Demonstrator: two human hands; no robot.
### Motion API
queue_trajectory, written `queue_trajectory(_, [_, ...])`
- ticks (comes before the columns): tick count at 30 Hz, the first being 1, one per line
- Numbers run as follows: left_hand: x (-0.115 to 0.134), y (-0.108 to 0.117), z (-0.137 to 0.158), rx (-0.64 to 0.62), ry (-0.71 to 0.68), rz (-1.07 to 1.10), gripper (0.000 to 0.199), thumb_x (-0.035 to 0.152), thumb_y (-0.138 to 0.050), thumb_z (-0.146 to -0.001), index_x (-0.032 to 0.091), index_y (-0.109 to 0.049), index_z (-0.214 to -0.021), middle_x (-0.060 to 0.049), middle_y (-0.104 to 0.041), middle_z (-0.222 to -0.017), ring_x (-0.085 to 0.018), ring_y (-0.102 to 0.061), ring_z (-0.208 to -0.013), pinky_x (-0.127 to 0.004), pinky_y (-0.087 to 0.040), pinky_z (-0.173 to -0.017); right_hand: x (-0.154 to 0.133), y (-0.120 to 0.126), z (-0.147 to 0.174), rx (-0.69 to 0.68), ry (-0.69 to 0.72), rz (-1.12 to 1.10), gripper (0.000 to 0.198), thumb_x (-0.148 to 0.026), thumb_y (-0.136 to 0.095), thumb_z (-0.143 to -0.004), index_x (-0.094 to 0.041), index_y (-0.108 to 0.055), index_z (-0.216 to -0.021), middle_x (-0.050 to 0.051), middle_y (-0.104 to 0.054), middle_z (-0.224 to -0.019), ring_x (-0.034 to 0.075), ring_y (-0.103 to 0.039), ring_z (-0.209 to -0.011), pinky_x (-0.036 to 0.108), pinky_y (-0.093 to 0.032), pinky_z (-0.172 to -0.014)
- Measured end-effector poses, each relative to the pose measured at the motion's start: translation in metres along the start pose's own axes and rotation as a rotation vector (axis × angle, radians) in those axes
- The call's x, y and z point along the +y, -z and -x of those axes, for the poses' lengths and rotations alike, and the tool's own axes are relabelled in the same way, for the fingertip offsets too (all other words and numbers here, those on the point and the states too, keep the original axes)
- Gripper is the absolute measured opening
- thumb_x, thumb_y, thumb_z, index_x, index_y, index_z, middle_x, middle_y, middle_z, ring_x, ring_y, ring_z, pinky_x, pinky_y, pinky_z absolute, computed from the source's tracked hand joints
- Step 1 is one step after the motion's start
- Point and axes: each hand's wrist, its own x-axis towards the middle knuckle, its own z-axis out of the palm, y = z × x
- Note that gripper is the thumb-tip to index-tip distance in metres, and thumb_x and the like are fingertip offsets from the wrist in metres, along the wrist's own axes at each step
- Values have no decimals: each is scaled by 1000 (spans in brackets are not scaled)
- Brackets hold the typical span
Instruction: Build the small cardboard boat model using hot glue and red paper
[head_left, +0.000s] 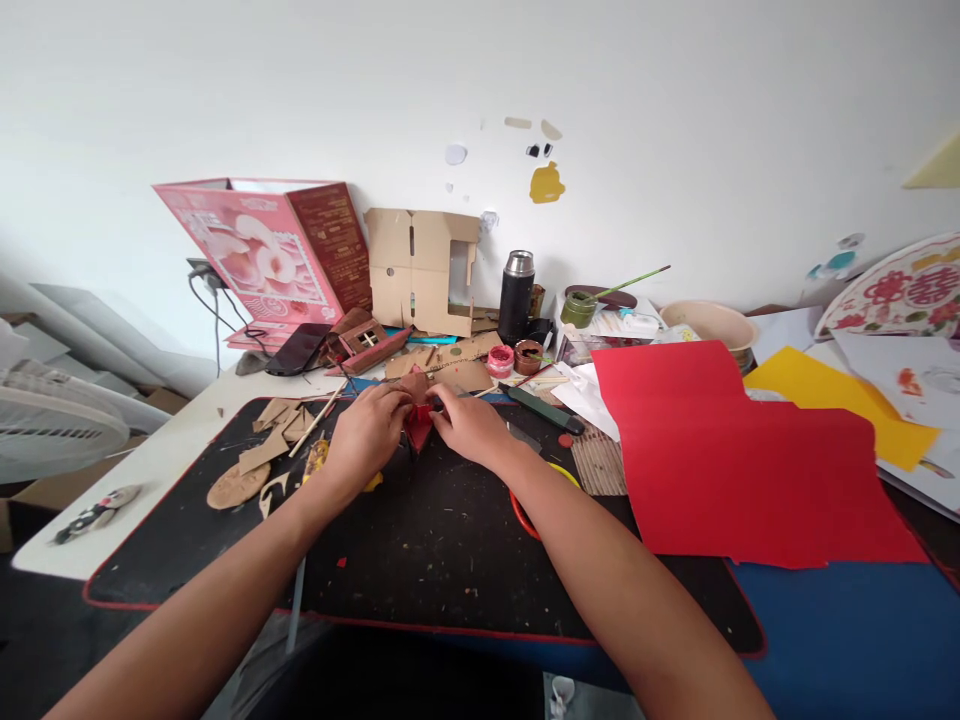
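Between my hands, above the far part of the black mat (450, 560), is a small red-and-brown cardboard model (418, 428) with a pointed end towards me. My left hand (371, 425) has its fingers closed on the model's left side. On the right side, my right hand (469, 425) pinches it between thumb and fingers. My fingers cover part of the model. Behind my left hand lies a brown model boat (367, 347) with a small windowed cabin. Cardboard scraps (277, 430) are on the mat to the left. A dark green utility knife (541, 408) lies beyond my right wrist.
A large red sheet (735, 460) covers the right side. Paint jars (501, 361), a black thermos (517, 300) and a green jar with a brush (579, 309) stand at the back. A pink box (262, 260) leans left, near a phone (298, 349). Scissors' red-yellow handles (523, 518) show under my right forearm.
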Motion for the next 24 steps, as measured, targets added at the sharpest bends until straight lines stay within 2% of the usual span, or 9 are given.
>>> queue_trajectory(6, [-3, 4, 1, 0, -36, 58, 37, 25, -44, -102, 19, -80, -105, -16, -83, -121, -31, -76, -115, -46, -58, -108, -1, 3, 0, -6, -1, -13, 36, -33, -55, -114, -22, -56, -148, 10, -83, -109, 30, -79, -99, 35, -53, -80])
queue_trajectory(10, [-7, 15, 4, -40, -55, 138, 34, 27, -47, -102, 20, -80, -109, -14, -83, -126, -30, -76, -119, -45, -59, -110, -4, 6, 0, -31, -7, -22, 36, -32, -54, -114, -22, -56, -148, 11, -83, -110, 30, -79, -99, 35, -52, -80])
queue_trajectory(13, [-9, 26, 7, -16, -15, 153, 33, 33, -50, -102, 22, -80, -112, -13, -82, -128, -32, -76, -121, -48, -58, -112, -4, 5, 0, -28, -10, -33, 35, -32, -55, -114, -23, -56, -148, 10, -83, -111, 29, -79, -100, 35, -52, -82])
queue_trajectory(15, [-8, 32, 10, -20, 10, 139, 33, 35, -52, -101, 23, -81, -111, -12, -83, -123, -32, -76, -118, -48, -59, -109, -4, 4, 0, -25, -9, -43, 35, -32, -55, -114, -23, -56, -148, 10, -83, -111, 29, -79, -100, 35, -52, -83])
queue_trajectory(20, [0, 38, 21, -121, 13, 115, 31, 36, -54, -100, 25, -83, -104, -10, -85, -112, -32, -78, -107, -44, -62, -97, -4, 4, 1, -36, -12, -50, 36, -31, -55, -113, -24, -55, -149, 8, -82, -108, 28, -78, -99, 34, -52, -84])
queue_trajectory(24, [6, 35, 26, -139, -16, 130, 30, 32, -55, -99, 24, -83, -105, -10, -86, -111, -32, -77, -111, -46, -61, -99, -3, 3, 0, -36, -4, -49, 37, -32, -55, -114, -25, -56, -150, 7, -82, -103, 28, -78, -98, 34, -51, -84])
